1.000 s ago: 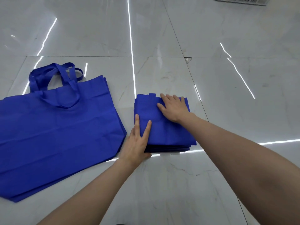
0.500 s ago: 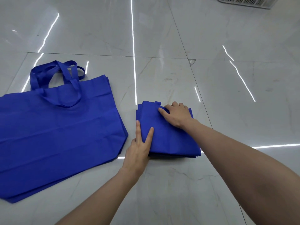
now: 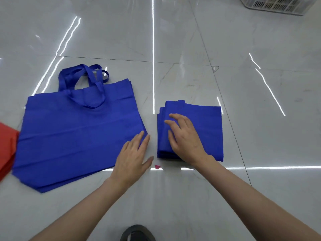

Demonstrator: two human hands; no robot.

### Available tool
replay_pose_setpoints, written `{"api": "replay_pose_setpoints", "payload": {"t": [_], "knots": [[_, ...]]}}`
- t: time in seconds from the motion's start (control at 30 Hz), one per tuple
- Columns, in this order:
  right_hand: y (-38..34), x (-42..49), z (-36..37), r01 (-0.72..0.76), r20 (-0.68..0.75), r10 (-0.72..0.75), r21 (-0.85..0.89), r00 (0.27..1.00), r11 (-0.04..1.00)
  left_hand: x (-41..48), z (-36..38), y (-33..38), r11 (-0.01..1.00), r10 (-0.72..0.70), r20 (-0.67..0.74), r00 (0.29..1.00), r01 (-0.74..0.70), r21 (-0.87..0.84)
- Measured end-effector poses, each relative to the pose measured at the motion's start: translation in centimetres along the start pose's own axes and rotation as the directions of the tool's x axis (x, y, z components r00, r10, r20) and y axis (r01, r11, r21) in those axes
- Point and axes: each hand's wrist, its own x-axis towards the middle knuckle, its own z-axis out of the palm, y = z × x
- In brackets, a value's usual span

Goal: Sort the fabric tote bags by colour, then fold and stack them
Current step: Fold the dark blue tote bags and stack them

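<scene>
I see the flat bags (image 3: 78,136) lying on the floor (image 3: 260,188) to my left, with their handles (image 3: 83,79) at the far side. The folded stack (image 3: 205,129) sits just to their right, with a thin gap between. My right hand (image 3: 184,136) rests on the stack's left part. My left hand (image 3: 133,157) lies by the gap, fingertips touching the flat bags' right corner. One more bag (image 3: 7,146) pokes in at the far left edge. A basket (image 3: 278,4) stands far back on the right.

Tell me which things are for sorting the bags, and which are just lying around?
For the job: the stack of folded blue tote bags under the right hand; the pile of flat blue tote bags that the left hand touches; the red fabric at the left edge, probably more bags.
Just lying about: the white plastic basket; the small pink scrap on the floor.
</scene>
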Motion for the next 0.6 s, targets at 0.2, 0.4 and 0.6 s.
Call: {"api": "replay_pose_setpoints", "payload": {"t": [0.2, 0.4, 0.6], "knots": [[-6.0, 1.6, 5.2, 0.288, 0.283, -0.312, 0.122, 0.907, 0.950, -5.8, -1.5, -9.5, 0.984, -0.121, 0.133, 0.984, 0.101, 0.150], [-8.9, 1.7, 9.9, 0.307, 0.633, -0.251, 0.022, 0.733, 0.951, -11.4, -2.4, -16.1, 0.920, -0.392, 0.217, 0.894, 0.388, 0.061], [-9.2, 1.7, 10.5, 0.147, 0.699, -0.172, 0.096, 0.694, 0.984, -14.6, -3.1, -18.5, 0.904, -0.426, 0.271, 0.863, 0.421, 0.080]]}}
